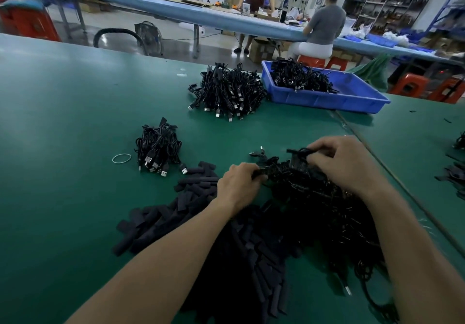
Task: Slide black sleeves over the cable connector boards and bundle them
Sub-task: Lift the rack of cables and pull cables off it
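Both hands on one cable, sleeve step in hand

From my station I see the left hand [239, 185] and the right hand [344, 162] close together above the green table [63, 122]. The left hand has its fingers curled round a dark, short piece at the end of a cable [276, 170]. I judge it is a sleeve or the board, but everything there is black and I cannot tell which. The right hand pinches a loop of the same cable, with its fingers bent over it. Under the right wrist lies a loose heap [314, 205] of cables. The sleeves [191, 213] lie in a spread just beside it, under and left of the left forearm.

What could go wrong, in my judgement:
- The held cable runs down into the heap, so a pull may drag other cables up with it and tangle them.
- The sleeve may catch on the edge of the board and stop halfway, because the fit looks tight and the parts are hard to see, black on black.
- The band [121, 158] lies well apart on the left, near a finished bundle [158, 147]. To reach it, one hand must let go, and the cables may spring open.

Farther away there is a bigger pile [229, 92] of bundles beside a blue tray [352, 97] with more cables.

I can read no brand, label or writing anywhere; the plugs are too small for it
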A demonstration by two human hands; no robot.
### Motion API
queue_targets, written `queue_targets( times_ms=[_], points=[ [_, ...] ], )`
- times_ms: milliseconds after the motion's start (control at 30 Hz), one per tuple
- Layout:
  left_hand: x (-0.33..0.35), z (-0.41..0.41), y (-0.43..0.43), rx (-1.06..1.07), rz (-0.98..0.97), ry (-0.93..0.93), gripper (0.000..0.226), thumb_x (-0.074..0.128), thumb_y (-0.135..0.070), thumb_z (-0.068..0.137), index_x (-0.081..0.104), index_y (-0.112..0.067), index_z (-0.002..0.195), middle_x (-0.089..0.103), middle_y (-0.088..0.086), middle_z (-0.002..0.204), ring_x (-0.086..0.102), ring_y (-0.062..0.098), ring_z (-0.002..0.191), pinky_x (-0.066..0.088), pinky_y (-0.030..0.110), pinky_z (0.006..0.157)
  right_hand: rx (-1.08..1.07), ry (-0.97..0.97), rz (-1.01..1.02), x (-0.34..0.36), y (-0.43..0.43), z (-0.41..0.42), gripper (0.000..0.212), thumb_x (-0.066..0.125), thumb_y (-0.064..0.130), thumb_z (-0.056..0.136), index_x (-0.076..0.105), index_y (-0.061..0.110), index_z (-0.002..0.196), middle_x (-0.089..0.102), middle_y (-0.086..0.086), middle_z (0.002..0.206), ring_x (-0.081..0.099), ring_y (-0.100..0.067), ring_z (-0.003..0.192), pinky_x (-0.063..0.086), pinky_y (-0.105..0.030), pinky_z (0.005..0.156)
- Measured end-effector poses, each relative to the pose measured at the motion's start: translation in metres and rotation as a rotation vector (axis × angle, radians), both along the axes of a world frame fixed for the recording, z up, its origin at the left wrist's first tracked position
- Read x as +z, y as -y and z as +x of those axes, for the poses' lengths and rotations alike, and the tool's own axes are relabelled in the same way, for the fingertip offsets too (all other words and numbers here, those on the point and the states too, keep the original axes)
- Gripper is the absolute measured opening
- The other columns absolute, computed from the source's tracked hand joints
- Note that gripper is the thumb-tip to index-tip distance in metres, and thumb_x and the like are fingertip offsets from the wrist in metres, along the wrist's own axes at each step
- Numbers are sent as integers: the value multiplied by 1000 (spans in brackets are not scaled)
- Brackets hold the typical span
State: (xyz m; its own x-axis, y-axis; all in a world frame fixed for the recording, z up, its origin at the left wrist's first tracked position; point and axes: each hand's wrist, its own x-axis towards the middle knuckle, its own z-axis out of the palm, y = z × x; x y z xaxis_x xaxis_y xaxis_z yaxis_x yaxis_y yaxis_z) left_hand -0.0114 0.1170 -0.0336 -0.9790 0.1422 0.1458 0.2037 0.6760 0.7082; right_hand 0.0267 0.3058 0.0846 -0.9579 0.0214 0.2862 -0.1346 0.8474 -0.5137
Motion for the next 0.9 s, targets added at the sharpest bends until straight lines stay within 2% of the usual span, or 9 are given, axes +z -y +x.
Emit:
queue_targets(
  times_ms=[67, 133, 200, 367, 500, 600, 733, 833, 900],
  points=[
    [2, -4, -2, 24, 88, 91, 36, 65, -45, 95, 60, -15, 76, 60, 4, 71, 61, 32, 75, 42, 35, 63, 26, 54, -26, -7, 0, 0, 18, 70, 16, 88, 70, 32, 80, 69, 15, 61, 64, 3, 63, 46, -12, 60],
    [1, -8, -3, 40, 189, 175, 37, 67, -43, 93, 64, -12, 75, 62, 5, 69, 57, 28, 67, 41, 33, 62, -6, -26, -127, -10, 0, -1, 24, 67, 17, 92, 64, 36, 78, 70, 13, 66, 65, -4, 65, 52, -27, 67],
    [0, -11, -4, 52, 288, 247, 35, 70, -41, 92, 68, -9, 77, 70, 7, 74, 58, 23, 65, 44, 31, 63, -13, -153, -261, -7, -1, -1, 24, 64, 16, 95, 62, 37, 84, 70, 13, 77, 67, -7, 71, 55, -31, 75],
    [1, -10, -15, 115, 596, 351, 33, 73, -32, 91, 69, -2, 80, 63, 5, 70, 55, 18, 61, 51, 30, 62, 51, -421, -303, 14, 13, -4, 16, 64, 22, 95, 64, 31, 108, 64, 25, 92, 63, 11, 80, 47, -6, 72],
    [17, -6, -19, 87, 685, 218, 38, 68, -30, 96, 67, 6, 83, 66, 14, 71, 54, 18, 65, 54, 38, 65, -8, -539, -376, 21, 35, -10, 17, 64, 21, 96, 63, 29, 110, 63, 25, 93, 63, 10, 83, 49, -8, 76],
    [37, -1, -18, 73, 675, 72, 40, 64, -31, 98, 66, 5, 80, 68, 15, 70, 54, 21, 58, 55, 39, 63, -106, -614, -431, 30, 38, -13, 16, 63, 24, 96, 66, 23, 111, 65, 14, 94, 63, 1, 85, 50, -11, 80],
    [71, 2, -15, 103, 669, -122, 36, 62, -27, 100, 65, 0, 78, 68, 19, 71, 65, 41, 66, 60, 52, 65, -244, -607, -181, 38, 26, -18, 21, 61, 19, 97, 68, 9, 114, 66, 4, 97, 53, 1, 82, 37, -1, 73],
    [91, -4, -13, 134, 727, -199, 29, 61, -21, 101, 66, -6, 77, 63, 8, 63, 58, 34, 56, 59, 57, 64, -242, -412, 72, 24, 16, -20, 21, 60, 13, 98, 68, 7, 116, 72, -12, 106, 62, -20, 89, 38, -20, 80],
    [96, -6, -12, 115, 709, -269, 29, 61, -21, 101, 65, -7, 77, 61, 9, 60, 58, 37, 54, 57, 54, 57, -242, -272, 122, 10, 12, -20, 22, 61, 13, 97, 69, 7, 116, 72, -15, 108, 65, -27, 94, 41, -26, 81]
  ],
)
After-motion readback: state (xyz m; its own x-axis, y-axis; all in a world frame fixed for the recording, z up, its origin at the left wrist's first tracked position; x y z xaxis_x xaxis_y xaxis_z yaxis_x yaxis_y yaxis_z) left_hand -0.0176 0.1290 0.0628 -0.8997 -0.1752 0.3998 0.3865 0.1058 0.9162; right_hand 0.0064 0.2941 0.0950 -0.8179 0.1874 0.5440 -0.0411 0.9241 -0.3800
